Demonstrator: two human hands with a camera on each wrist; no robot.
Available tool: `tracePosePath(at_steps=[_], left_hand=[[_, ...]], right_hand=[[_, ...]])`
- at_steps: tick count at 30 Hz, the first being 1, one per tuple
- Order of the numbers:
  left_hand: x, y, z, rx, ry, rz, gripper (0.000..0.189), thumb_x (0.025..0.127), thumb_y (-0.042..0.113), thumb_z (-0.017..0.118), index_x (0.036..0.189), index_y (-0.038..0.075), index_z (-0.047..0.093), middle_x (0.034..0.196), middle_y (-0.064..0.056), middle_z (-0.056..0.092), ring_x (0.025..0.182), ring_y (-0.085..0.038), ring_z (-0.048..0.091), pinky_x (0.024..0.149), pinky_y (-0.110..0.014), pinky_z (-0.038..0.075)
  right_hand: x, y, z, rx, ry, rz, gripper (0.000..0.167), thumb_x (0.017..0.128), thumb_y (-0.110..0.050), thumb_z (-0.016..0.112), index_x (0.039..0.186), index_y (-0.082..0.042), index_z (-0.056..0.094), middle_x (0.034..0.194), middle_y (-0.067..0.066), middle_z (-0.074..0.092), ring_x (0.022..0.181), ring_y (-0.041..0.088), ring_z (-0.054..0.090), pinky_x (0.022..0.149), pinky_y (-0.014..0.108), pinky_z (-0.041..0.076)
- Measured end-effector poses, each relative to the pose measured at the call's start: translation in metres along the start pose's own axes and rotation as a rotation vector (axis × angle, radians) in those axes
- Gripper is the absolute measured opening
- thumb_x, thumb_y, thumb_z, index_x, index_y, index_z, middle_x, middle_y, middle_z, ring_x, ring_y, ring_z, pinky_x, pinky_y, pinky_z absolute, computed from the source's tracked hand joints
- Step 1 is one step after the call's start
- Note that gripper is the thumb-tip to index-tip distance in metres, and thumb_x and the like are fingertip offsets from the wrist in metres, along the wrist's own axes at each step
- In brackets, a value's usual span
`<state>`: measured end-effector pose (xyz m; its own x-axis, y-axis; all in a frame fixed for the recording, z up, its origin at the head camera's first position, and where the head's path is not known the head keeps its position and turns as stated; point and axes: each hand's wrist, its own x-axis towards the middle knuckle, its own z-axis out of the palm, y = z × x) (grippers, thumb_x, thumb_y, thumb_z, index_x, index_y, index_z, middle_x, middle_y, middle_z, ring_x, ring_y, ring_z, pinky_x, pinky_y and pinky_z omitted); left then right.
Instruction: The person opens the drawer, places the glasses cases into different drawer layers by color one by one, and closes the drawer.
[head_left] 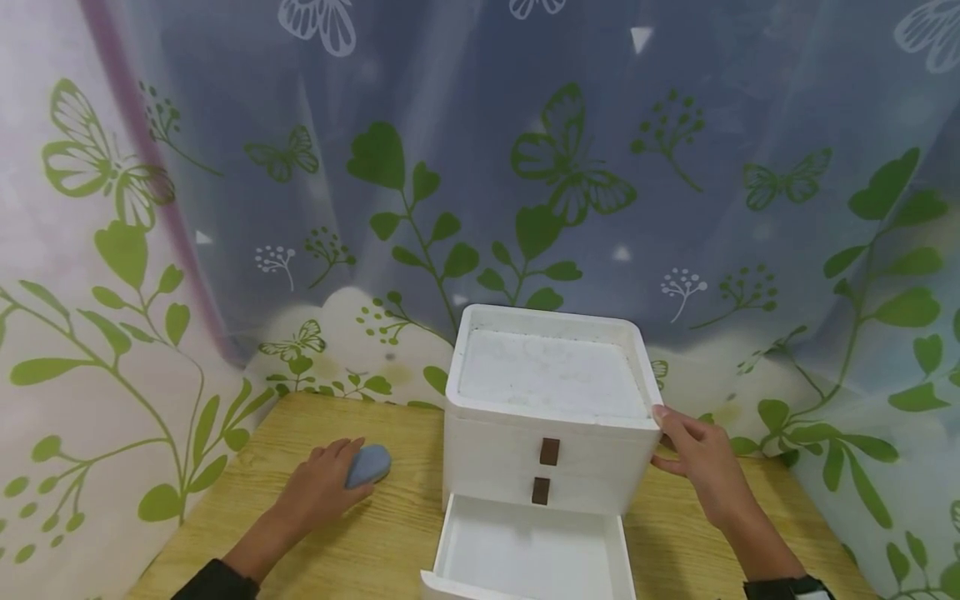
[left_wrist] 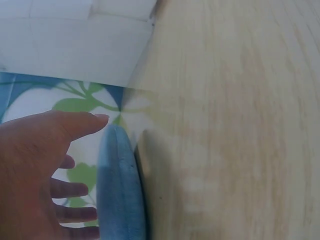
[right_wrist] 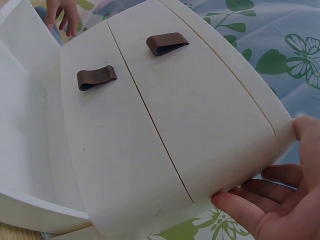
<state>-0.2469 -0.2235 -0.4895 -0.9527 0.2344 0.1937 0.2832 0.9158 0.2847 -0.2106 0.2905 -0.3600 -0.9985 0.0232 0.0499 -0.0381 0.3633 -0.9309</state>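
Note:
On the left of the table, my left hand [head_left: 320, 483] is at a blue rounded oblong object [head_left: 368, 466] with a seam along its edge. Its fingers are spread and extend along the far side of the blue object [left_wrist: 119, 185]; the thumb stands apart from it in the left wrist view. My right hand [head_left: 701, 462] holds the upper right corner of a white drawer cabinet [head_left: 495, 458], with digits on the rim and on the side wall. The lowest drawer [head_left: 532, 554] is pulled out, and no item shows in its visible part.
Two brown strap handles [head_left: 550, 452] mark the closed upper drawers. The cabinet's top is a shallow tray with a raised rim [head_left: 555, 315]. Behind and at both sides of the wooden table [head_left: 360, 554] hangs a cloth [head_left: 450, 100] printed with leaves and butterflies.

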Motion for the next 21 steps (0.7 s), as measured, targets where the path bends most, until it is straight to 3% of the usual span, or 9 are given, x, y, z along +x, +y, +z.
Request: tracePosePath(at_steps=[8,21], left_hand=[[-0.001,-0.008,0.008,0.041,0.004,-0.013,0.084,0.086,0.049,0.081,0.148,0.002,0.052,0.136,-0.024,0.063,0.111,-0.047,0.064,0.077,-0.055,0.058],[0.000,-0.024,0.018,0.054,-0.010,-0.074,0.082,0.085,0.049,0.082,0.146,0.001,0.055,0.132,-0.025,0.064,0.109,-0.047,0.064,0.076,-0.056,0.057]], right_hand=[[0.000,0.001,0.001,0.003,0.003,0.033,0.079,0.106,-0.057,0.048,0.158,0.001,0.037,0.165,0.024,0.034,0.145,0.044,0.047,0.095,0.035,0.061],[0.001,-0.001,0.001,0.002,0.015,0.023,0.077,0.106,-0.056,0.048,0.157,0.001,0.038,0.164,0.024,0.036,0.143,0.044,0.049,0.093,0.035,0.062]])
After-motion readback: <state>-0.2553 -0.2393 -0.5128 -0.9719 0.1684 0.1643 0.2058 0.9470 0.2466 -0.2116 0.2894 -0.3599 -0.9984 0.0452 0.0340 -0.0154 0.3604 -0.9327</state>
